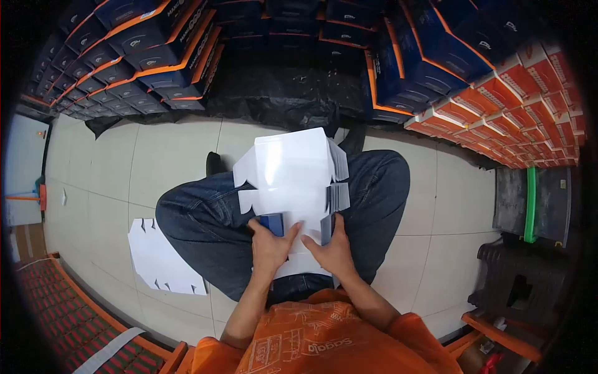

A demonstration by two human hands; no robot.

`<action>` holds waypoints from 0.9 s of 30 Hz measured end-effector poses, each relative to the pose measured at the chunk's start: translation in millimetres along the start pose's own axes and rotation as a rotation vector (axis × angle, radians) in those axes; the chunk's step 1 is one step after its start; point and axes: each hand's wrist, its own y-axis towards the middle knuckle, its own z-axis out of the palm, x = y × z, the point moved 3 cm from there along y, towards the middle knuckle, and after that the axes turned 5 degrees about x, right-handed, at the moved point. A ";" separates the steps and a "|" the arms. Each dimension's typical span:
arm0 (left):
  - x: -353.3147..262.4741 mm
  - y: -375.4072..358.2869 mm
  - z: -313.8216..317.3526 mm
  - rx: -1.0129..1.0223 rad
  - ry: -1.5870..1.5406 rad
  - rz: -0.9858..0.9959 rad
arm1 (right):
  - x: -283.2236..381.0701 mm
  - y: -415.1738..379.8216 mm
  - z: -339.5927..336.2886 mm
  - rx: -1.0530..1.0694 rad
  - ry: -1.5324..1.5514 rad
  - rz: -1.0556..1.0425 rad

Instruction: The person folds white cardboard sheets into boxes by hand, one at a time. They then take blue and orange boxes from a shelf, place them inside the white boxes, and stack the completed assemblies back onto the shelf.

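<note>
A stack of white die-cut cardboard box blanks (293, 163) lies across my lap, with notched tabs at both sides. Several layered edges show along its right side. My left hand (269, 248) grips the near left of the top blank, fingers at a raised flap (272, 224) whose blue printed side shows, thumb on the white face. On the near right, my right hand (331, 248) holds the matching flap (326, 229) the same way, its thumb also on the white face. Both thumbs point inward near the middle.
More white blanks (163, 258) lie on the tiled floor left of my knee. Dark blue boxes with orange edges (149, 56) are stacked ahead, and orange-and-white boxes (511, 106) at right. A woven seat (68, 305), a dark plastic stool (520, 277) and a green strip (531, 206) stand nearby.
</note>
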 end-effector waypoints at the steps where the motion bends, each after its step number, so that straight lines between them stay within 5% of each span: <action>1: 5.5 3.7 -2.1 0.000 -0.006 0.015 | -11.8 4.9 -5.2 0.025 0.063 -0.070; 3: 41.5 10.4 -13.0 0.133 -0.252 0.095 | -33.7 11.5 -29.0 0.314 0.315 -0.033; 5: 77.7 10.8 -29.2 0.036 -0.005 0.142 | -38.2 6.4 -50.2 0.530 0.536 -0.046; 6: 42.1 -25.2 -40.8 -0.337 0.379 0.383 | -41.6 4.5 -53.2 0.507 0.545 -0.038; 7: 1.3 -47.1 -44.7 -0.485 0.387 0.453 | -40.5 1.5 -55.3 0.535 0.405 -0.171; 9: -22.1 -57.4 -6.4 -0.076 -0.067 0.602 | -39.1 -1.9 -58.8 0.561 0.253 -0.299; 11: -54.7 -52.3 41.2 0.240 -0.117 0.505 | -37.2 -3.0 -59.6 0.595 0.196 -0.368; 15: -51.5 -23.9 58.7 0.201 -0.007 0.600 | -33.1 -5.3 -63.3 0.519 0.142 -0.411; 17: -32.2 -15.1 54.9 0.526 -0.277 0.507 | -42.8 -4.0 -62.3 0.536 0.139 -0.406; 19: -33.3 -15.4 38.3 0.534 -0.261 0.590 | -46.7 1.0 -59.4 0.567 0.135 -0.423; 21: -15.3 -13.9 38.4 0.839 -0.293 0.272 | -50.4 1.8 -56.5 0.595 0.331 -0.230; 23: -20.7 -23.1 30.7 0.751 -0.306 0.387 | -36.2 -7.9 -57.9 0.473 0.294 -0.285; 25: -34.6 -36.5 3.0 0.400 -0.836 0.380 | -7.5 -26.8 -77.4 -0.103 0.420 -0.110; 26: -50.9 -46.7 -19.0 0.499 -0.815 0.374 | 6.0 -37.4 -87.9 -0.391 0.123 -0.451; 27: -60.2 -51.1 -27.6 0.472 -0.780 0.445 | 20.2 -48.1 -93.2 -0.382 0.132 -0.459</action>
